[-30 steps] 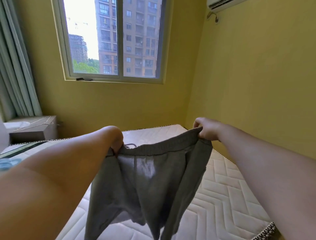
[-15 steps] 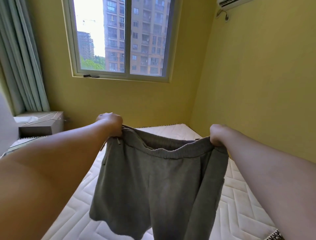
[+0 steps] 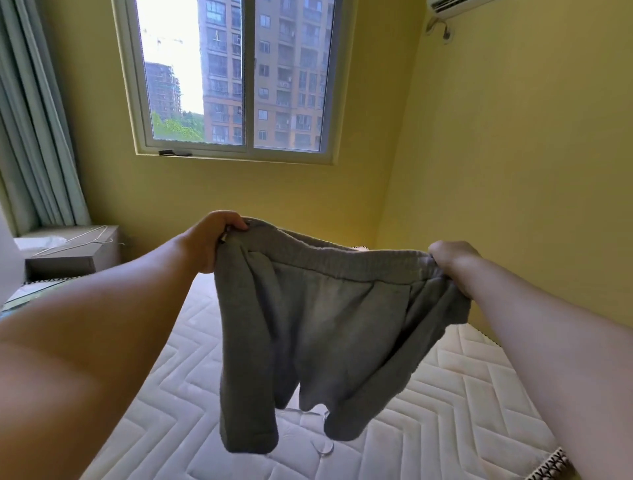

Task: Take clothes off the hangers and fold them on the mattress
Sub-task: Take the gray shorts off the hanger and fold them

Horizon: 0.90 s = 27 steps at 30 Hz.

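Grey shorts half-hide a hanger — clear, perhaps — on mattress.

The single view comes from a wide-angle camera on the person's head, facing forward across the mattress toward the window in the far wall, tilted only slightly down. Both forearms reach in from the bottom corners, so the left hand, the right hand and the grey shorts they hold up sit near the lens at mid-frame. The curtain marks the left edge, the air conditioner the top right corner.
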Tool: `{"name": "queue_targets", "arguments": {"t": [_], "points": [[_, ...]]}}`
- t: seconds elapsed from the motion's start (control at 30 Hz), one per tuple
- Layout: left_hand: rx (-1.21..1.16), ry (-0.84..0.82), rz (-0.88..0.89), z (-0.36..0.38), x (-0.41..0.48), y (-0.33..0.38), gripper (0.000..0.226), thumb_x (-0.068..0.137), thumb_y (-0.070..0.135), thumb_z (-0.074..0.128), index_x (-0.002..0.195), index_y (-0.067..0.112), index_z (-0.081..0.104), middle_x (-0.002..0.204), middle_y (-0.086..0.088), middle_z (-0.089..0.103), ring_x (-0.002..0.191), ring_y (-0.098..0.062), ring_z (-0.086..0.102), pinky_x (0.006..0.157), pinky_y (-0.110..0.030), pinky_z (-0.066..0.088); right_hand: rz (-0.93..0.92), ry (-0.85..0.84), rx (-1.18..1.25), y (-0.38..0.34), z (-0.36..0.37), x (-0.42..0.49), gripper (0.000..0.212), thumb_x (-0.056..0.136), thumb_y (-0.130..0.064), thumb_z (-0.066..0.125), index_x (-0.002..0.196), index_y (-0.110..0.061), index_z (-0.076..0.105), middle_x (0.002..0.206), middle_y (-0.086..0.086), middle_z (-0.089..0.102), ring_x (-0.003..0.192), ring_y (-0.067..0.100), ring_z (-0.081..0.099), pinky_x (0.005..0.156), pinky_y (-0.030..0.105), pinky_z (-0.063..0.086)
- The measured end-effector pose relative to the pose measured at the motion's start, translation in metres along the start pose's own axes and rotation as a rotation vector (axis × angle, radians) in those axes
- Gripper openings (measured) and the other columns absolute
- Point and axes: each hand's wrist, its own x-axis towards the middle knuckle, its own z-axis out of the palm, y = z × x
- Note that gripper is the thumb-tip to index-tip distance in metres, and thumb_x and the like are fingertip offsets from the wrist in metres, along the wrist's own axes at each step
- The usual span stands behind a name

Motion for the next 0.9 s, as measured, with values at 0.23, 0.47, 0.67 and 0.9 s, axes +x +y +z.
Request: {"name": "queue_targets", "arguments": {"t": [0.23, 0.47, 0.67, 0.9], "points": [[0.075, 0.258, -0.208, 0.031, 0.024, -0.019, 0.028, 0.092, 0.013, 0.046, 0.065, 0.007, 0.049, 0.060, -0.004, 0.050, 0.057, -0.016, 0.050, 0.058, -0.027, 0.048, 0.170, -0.409, -0.014, 0.002, 0.023, -0.006, 0.073, 0.072, -0.052, 0.074, 0.125, -0.008, 0.052, 0.119, 0.015, 0.061, 0.103, 0.030, 0.063, 0.087, 0.041, 0.053], [0.276, 0.118, 0.150, 0.102, 0.026, -0.036, 0.014, 0.084, -0.002, 0.056, 0.079, 0.008, 0.049, 0.069, -0.008, 0.049, 0.051, -0.014, 0.052, 0.047, -0.022, 0.044, 0.205, -0.497, 0.104, -0.009, 0.050, -0.013, 0.027, 0.095, -0.010, 0.047, 0.069, -0.006, 0.052, 0.042, 0.004, 0.058, 0.033, 0.014, 0.056, 0.036, 0.018, 0.046], [0.438, -0.399, 0.354, 0.126, -0.005, -0.032, 0.013, 0.088, 0.008, 0.059, 0.088, 0.019, 0.053, 0.087, -0.004, 0.054, 0.077, -0.014, 0.050, 0.068, -0.022, 0.043, 0.117, -0.496, 0.298, -0.030, 0.054, -0.029, 0.030, 0.094, -0.006, 0.047, 0.065, -0.007, 0.049, 0.049, 0.005, 0.053, 0.046, 0.016, 0.052, 0.042, 0.024, 0.046], [1.087, -0.296, 0.698, 0.121, -0.011, -0.032, 0.085, 0.069, 0.009, 0.077, 0.139, 0.027, 0.031, 0.125, -0.009, 0.034, 0.109, -0.023, 0.040, 0.088, -0.025, 0.043, 0.015, -0.399, 0.492, -0.036, 0.049, -0.036, 0.019, 0.097, -0.006, 0.042, 0.084, -0.006, 0.055, 0.080, 0.014, 0.057, 0.063, 0.023, 0.056, 0.037, 0.029, 0.051]]}}
